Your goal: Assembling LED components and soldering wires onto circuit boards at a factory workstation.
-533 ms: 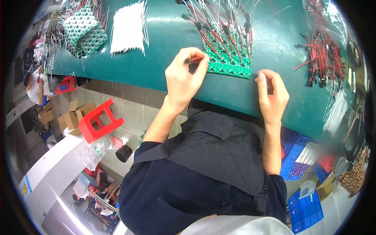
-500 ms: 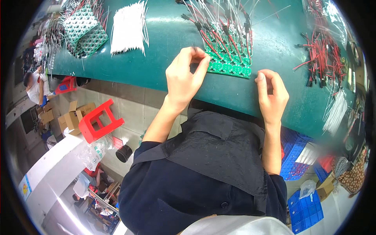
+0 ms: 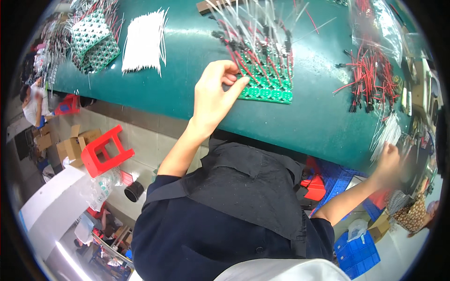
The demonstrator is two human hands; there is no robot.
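A green circuit board panel [image 3: 267,93] with rows of round boards lies on the table before me. Red and black wires with dark connectors and thin white strands stand up from it. My left hand [image 3: 216,91] is at the panel's left edge, fingers curled and thumb over the edge, gripping it; the fingertips are partly hidden. My right hand [image 3: 389,164] is far out to the right, smeared by motion. It is beside the near end of a loose bundle of thin white strips [image 3: 387,133]; whether its fingers hold any cannot be made out.
The green table [image 3: 187,51] carries a pile of white strips [image 3: 144,42] and stacked circuit boards [image 3: 93,40] at the left. Red and black wires [image 3: 372,79] lie at the right, near a clear plastic bag [image 3: 379,28]. A red stool [image 3: 108,152] is on the floor.
My right hand has moved from near the panel's right side out to the white strips at the far right. My left hand remains by the panel's left edge. The whole view has shifted slightly.
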